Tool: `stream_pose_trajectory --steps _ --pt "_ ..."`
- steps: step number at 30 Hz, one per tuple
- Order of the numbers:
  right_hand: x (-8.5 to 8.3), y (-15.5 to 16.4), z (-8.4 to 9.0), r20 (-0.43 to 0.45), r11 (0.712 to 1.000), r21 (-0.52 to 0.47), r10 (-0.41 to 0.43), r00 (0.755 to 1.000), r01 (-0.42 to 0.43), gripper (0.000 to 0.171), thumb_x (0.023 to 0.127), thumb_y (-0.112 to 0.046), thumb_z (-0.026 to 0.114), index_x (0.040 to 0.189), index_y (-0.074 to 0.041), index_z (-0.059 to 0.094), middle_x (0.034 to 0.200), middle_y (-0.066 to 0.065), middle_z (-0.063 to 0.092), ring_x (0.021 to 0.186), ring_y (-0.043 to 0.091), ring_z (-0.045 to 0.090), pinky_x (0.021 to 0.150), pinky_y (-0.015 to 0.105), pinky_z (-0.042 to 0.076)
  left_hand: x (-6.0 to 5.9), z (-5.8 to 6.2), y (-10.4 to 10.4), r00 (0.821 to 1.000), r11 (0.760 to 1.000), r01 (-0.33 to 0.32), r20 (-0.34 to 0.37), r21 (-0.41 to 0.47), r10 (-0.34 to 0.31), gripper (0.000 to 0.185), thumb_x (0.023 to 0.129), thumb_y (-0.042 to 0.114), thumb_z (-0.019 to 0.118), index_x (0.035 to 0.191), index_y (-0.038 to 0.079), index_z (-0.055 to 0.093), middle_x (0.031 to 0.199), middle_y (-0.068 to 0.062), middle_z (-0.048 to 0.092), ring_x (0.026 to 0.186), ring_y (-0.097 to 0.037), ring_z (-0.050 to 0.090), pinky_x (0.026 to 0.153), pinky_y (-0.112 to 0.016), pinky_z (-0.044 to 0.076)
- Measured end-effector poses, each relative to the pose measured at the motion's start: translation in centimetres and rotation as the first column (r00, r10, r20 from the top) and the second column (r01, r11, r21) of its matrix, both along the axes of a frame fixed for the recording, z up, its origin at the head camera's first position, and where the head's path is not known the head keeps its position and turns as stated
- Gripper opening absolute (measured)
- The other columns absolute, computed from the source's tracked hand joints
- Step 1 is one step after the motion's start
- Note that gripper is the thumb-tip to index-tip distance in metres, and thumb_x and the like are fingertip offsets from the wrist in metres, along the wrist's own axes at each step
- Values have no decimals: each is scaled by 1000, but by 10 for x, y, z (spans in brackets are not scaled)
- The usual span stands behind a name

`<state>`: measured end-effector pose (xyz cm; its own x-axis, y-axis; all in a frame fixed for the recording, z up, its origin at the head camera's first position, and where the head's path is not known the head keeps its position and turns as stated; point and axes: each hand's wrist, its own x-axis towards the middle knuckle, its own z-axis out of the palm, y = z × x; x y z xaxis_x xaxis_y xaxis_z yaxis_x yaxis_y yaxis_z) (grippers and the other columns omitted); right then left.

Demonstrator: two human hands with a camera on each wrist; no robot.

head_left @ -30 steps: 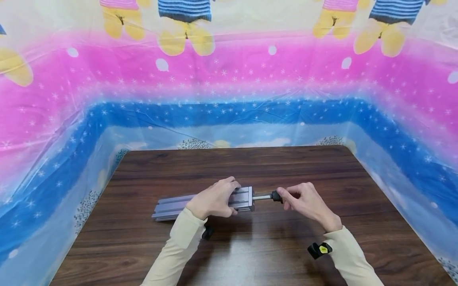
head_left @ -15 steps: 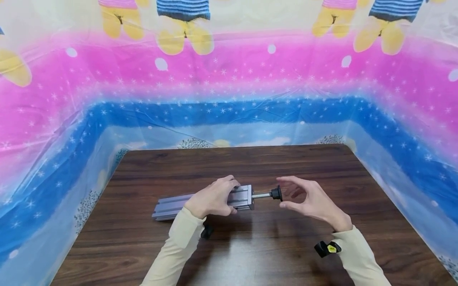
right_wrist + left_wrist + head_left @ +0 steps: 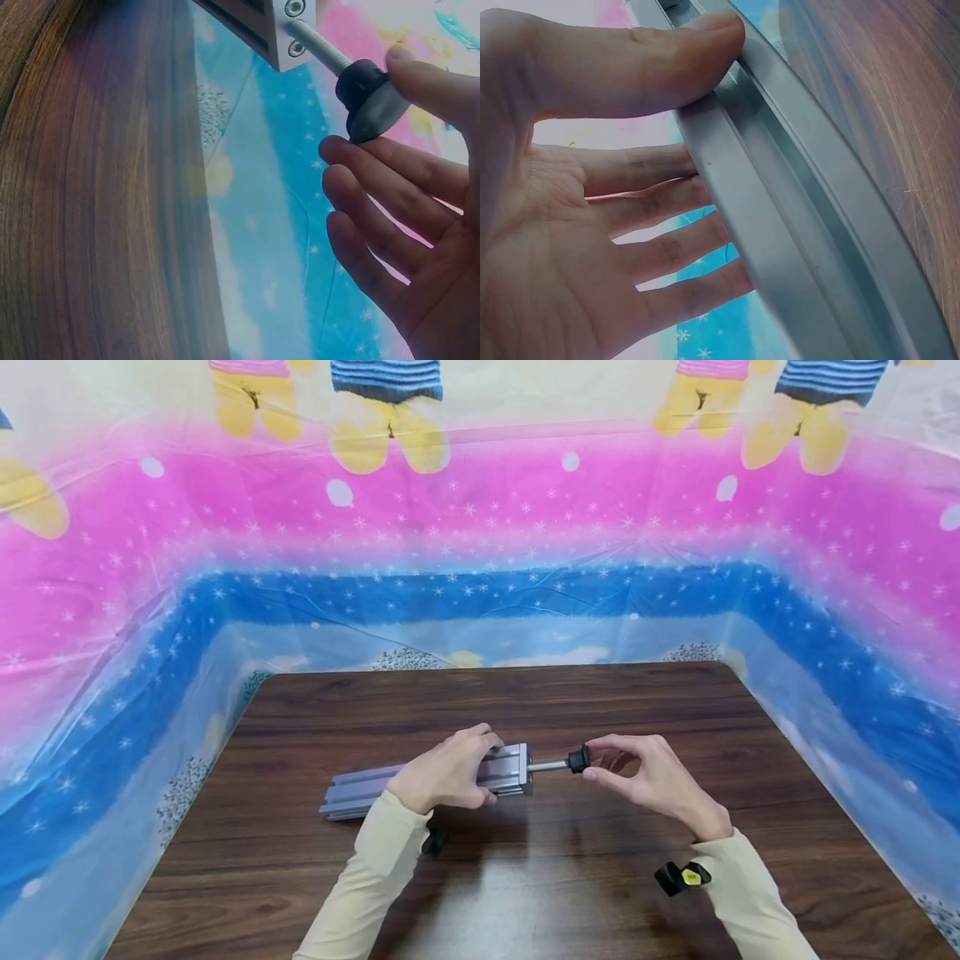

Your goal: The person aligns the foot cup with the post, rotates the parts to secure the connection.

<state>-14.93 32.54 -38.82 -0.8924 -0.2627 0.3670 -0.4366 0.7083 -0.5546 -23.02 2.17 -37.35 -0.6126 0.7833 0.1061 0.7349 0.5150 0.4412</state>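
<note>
My left hand (image 3: pixel 447 768) grips a silver aluminium profile (image 3: pixel 360 794) near its right end. In the left wrist view the thumb (image 3: pixel 690 56) presses on the profile's slotted face (image 3: pixel 802 217), with the fingers along the far side. Out of the end plate (image 3: pixel 289 34), which has screws in it, runs a threaded rod (image 3: pixel 550 766). That rod carries a round black base, making a levelling foot (image 3: pixel 579 759). My right hand (image 3: pixel 660 777) pinches the foot's base by its edge between thumb and index finger; the other fingers (image 3: pixel 375 247) are apart from it.
Under the hands is a dark wood-grain table (image 3: pixel 300 877). Printed pink and blue cloth (image 3: pixel 480 552) hangs behind it and along both sides. A black wrist camera (image 3: pixel 670 878) is strapped at the right cuff, another (image 3: pixel 433 841) at the left.
My right hand opened off the levelling foot's base half a second ago, moving slightly right, and now its thumb and finger have closed on the base again. The left hand keeps its grip.
</note>
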Motion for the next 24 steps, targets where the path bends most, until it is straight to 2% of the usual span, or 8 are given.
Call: stream_pose_trajectory --steps 4,11,17,24 --pt "-1 0 -2 29 1000 -19 -18 999 18 21 90 -27 77 108 -17 76 82 -11 71 72 3 64 65 25 55 0 1 1 1000 1000 -4 5 1 4 60 72 12 86 126 -2 63 114 -10 60 86 -18 55 77 -34 50" --pt "-3 -4 -4 54 999 -32 -38 998 40 9 95 -30 71 95 -22 76 78 -10 72 62 4 61 57 26 51 1 2 2 1000 1000 3 -1 5 -3 60 71 12 86 124 -4 63 113 -11 61 86 -18 55 77 -34 50" --pt "-5 -7 -8 49 998 -16 -67 997 68 29 99 -30 64 71 -23 68 61 -13 59 51 7 47 50 23 37 2 1 2 1000 1000 2 -1 2 -2 60 71 12 87 124 -3 63 112 -10 61 86 -18 55 77 -33 50" --pt "-6 -6 -12 35 996 -4 -88 995 89 40 102 -31 59 63 -25 62 54 -12 52 48 4 39 51 23 33 2 0 3 1000 1000 -5 -12 -6 5 60 71 12 86 124 -3 63 111 -10 61 85 -17 55 76 -32 50"
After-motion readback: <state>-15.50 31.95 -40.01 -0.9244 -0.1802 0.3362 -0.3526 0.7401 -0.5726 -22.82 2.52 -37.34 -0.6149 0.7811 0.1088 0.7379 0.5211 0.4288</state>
